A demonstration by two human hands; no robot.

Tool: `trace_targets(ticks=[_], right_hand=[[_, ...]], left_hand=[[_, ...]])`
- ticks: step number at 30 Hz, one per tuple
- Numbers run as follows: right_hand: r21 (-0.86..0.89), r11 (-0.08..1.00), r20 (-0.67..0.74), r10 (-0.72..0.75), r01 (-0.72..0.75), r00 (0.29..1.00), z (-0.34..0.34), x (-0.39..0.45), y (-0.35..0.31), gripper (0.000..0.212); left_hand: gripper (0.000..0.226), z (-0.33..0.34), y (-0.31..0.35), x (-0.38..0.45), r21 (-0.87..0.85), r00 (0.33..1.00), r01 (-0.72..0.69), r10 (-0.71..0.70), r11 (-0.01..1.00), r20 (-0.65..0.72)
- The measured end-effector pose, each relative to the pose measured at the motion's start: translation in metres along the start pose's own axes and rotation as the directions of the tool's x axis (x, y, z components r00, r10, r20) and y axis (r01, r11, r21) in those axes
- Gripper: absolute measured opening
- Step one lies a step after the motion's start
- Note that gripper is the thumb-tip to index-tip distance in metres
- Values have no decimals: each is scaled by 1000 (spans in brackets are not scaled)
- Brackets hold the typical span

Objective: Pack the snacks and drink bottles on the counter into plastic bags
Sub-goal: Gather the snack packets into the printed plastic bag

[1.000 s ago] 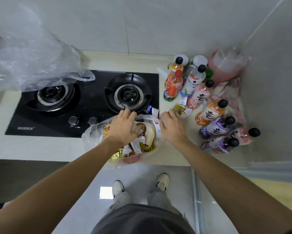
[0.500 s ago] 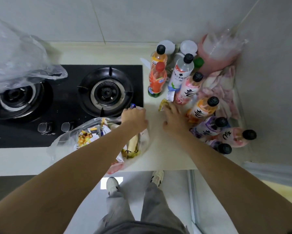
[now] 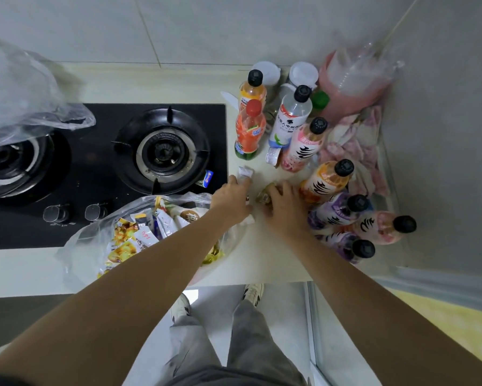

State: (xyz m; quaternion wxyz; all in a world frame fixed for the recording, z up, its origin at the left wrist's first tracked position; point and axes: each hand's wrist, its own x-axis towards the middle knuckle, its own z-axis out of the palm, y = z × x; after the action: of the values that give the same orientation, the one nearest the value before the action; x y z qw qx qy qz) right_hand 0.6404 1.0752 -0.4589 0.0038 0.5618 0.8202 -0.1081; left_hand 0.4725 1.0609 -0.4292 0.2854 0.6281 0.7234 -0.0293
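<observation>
Hands close together: left hand (image 3: 231, 200) pinching a white packet (image 3: 245, 174), right hand (image 3: 285, 208) closing on a gold snack (image 3: 265, 195); advise sweeping both toward seven o'clock into the open bag (image 3: 95, 240), clear of bottles (image 3: 326, 182)

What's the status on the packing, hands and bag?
Left hand grips a white snack packet. Right hand on a gold-wrapped snack, grip unclear. Snack bag open, part full. Bottles unpacked, crowding the right hand.

Pale counter (image 3: 258, 257) with black hob (image 3: 103, 174), snack-filled plastic bag (image 3: 95, 246), loose snack packets (image 3: 245, 171), standing drink bottles (image 3: 290, 121).
</observation>
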Motion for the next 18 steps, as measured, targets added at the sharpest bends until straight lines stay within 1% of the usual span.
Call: trace_targets(ticks=[3, 6, 12, 14, 18], right_hand=[[25, 999, 31, 43, -44, 999, 4, -6, -1, 38], [56, 995, 30, 76, -78, 997, 4, -17, -2, 41], [95, 992, 48, 78, -82, 996, -12, -33, -10, 38], [118, 990, 41, 71, -76, 997, -28, -33, -22, 36], [131, 991, -19, 26, -24, 999, -64, -31, -56, 37]], left_hand=[[67, 2, 3, 0, -54, 1000, -1, 1, 999, 10], [69, 4, 5, -3, -138, 1000, 3, -3, 990, 1], [70, -22, 5, -17, -286, 992, -54, 18, 957, -128], [68, -40, -1, -26, -297, 985, -76, 26, 952, -169], [68, -76, -24, -56, -266, 972, -96, 33, 959, -234]])
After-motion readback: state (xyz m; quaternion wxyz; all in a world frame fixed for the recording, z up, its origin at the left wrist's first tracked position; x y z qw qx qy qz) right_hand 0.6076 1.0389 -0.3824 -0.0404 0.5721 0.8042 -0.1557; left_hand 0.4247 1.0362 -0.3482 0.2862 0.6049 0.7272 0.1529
